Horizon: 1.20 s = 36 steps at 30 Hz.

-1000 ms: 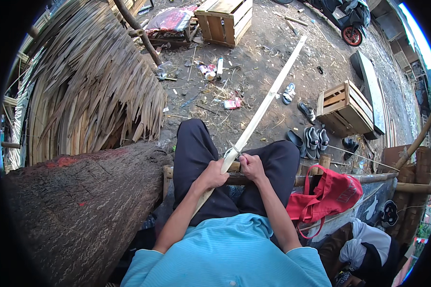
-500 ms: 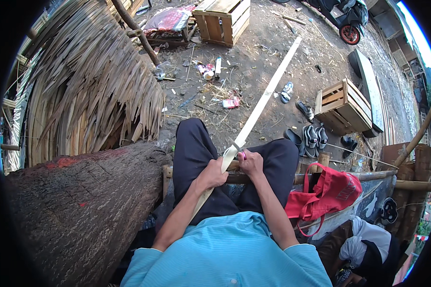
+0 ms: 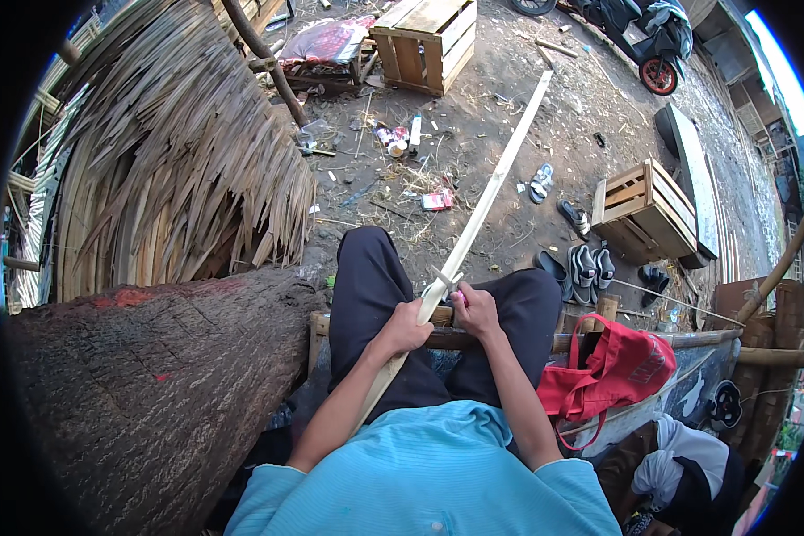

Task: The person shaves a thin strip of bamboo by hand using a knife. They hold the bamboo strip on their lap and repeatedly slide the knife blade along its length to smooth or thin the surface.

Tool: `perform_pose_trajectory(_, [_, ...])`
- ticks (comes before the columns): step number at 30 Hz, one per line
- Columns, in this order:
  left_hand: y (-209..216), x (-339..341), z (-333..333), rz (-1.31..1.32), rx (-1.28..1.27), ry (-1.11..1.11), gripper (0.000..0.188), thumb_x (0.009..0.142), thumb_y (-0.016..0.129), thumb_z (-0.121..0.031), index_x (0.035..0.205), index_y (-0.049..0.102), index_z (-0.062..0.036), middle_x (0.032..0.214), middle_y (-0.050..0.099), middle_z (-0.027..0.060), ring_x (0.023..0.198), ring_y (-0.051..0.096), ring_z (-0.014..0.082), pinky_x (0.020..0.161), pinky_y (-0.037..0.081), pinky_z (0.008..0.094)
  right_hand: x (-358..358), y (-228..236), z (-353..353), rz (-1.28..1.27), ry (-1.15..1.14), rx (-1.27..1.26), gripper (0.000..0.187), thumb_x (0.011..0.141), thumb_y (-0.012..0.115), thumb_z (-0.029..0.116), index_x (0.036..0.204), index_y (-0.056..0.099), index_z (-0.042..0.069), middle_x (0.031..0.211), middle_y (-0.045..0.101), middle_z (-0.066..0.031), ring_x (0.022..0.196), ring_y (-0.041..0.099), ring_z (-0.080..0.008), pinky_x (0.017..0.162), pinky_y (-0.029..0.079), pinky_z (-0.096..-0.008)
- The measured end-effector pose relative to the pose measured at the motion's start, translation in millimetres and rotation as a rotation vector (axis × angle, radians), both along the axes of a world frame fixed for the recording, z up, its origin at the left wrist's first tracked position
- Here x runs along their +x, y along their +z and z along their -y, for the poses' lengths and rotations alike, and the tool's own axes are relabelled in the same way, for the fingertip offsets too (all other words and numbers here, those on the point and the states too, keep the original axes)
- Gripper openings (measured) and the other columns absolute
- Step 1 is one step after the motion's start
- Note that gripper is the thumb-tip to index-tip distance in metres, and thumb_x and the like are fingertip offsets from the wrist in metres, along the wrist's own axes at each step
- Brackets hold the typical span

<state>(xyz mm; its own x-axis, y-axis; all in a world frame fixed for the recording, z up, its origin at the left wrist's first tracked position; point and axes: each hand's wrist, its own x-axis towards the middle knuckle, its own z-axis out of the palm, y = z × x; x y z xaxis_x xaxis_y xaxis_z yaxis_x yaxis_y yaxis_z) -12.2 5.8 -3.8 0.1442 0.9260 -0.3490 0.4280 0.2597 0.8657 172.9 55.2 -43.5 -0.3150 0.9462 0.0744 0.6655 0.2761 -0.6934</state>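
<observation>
A long, pale strip of bamboo or wood (image 3: 497,181) runs from beside my lap, between my knees, out over the ground ahead. My left hand (image 3: 403,329) is closed around its near part, above my thighs. In my right hand (image 3: 476,312) is a knife (image 3: 441,278), its pinkish handle partly covered by the fingers. The blade lies across the strip just beyond my left hand, touching it or very close. Whether the edge is cutting in cannot be made out.
Left are a thick dark log (image 3: 165,375) and dry thatch (image 3: 152,152). A red bag (image 3: 621,368) hangs or rests at my right, near a bamboo rail (image 3: 688,339). Shoes (image 3: 583,270), slatted crates (image 3: 649,210) and litter lie ahead. Another person (image 3: 688,469) is at lower right.
The strip's far end has swung slightly left and a little nearer over the ground. Both hands keep their grips, and the whole view has shifted a little.
</observation>
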Motion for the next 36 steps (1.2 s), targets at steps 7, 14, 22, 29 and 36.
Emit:
perform_pose_trajectory(7, [6.5,4.9,-3.1,-0.075,-0.073,-0.043,0.042,0.070,0.057,-0.011,0.104,0.052,0.0125,0.085,0.060,0.0338,0.086,0.061,0.0444,0.078,0.049,0.0436,-4.4,0.8,6.7,-0.114,0.160,-0.071,0.034,0.090,0.049,0.027,0.068,0.047,0.002,0.054,0.047,-0.0197,0.052,0.053,-0.0394,0.048,0.040,-0.0462])
perform_pose_trajectory(14, [13.1,1.8,-2.1,-0.101,-0.092,-0.099,0.045,0.071,0.058,-0.012,0.107,0.049,0.0145,0.088,0.060,0.0352,0.088,0.060,0.0455,0.079,0.049,0.0434,-3.9,-2.5,10.7,0.001,0.090,0.024,0.043,0.089,0.049,0.035,0.059,0.048,0.005,0.051,0.047,-0.0202,0.050,0.053,-0.0399,0.046,0.041,-0.0464])
perform_pose_trajectory(22, [8.4,4.0,-2.6,-0.143,-0.039,-0.070,0.041,0.071,0.058,-0.012,0.102,0.051,0.0142,0.085,0.059,0.0351,0.087,0.061,0.0457,0.077,0.049,0.0444,-6.6,-12.1,7.2,0.137,-0.005,0.047,0.047,0.088,0.049,0.044,0.059,0.051,0.007,0.052,0.052,-0.0193,0.053,0.057,-0.0399,0.048,0.045,-0.0478])
perform_pose_trajectory(29, [23.8,0.1,21.2,-0.033,0.012,-0.020,0.030,0.068,0.058,-0.010,0.090,0.052,0.0092,0.079,0.057,0.0339,0.083,0.059,0.0464,0.073,0.047,0.0465,4.2,-13.5,-34.1,0.330,-0.195,-0.075,0.047,0.091,0.043,0.045,0.075,0.062,0.005,0.068,0.061,-0.0222,0.068,0.062,-0.0408,0.060,0.048,-0.0499])
perform_pose_trajectory(36, [12.4,2.7,4.6,0.008,-0.002,0.046,0.035,0.068,0.059,-0.010,0.096,0.055,0.0100,0.082,0.060,0.0313,0.084,0.062,0.0422,0.074,0.048,0.0418,17.2,-20.9,-27.7,-0.013,-0.452,-0.192,0.048,0.097,0.035,0.040,0.079,0.056,0.001,0.069,0.059,-0.0241,0.072,0.058,-0.0446,0.062,0.042,-0.0500])
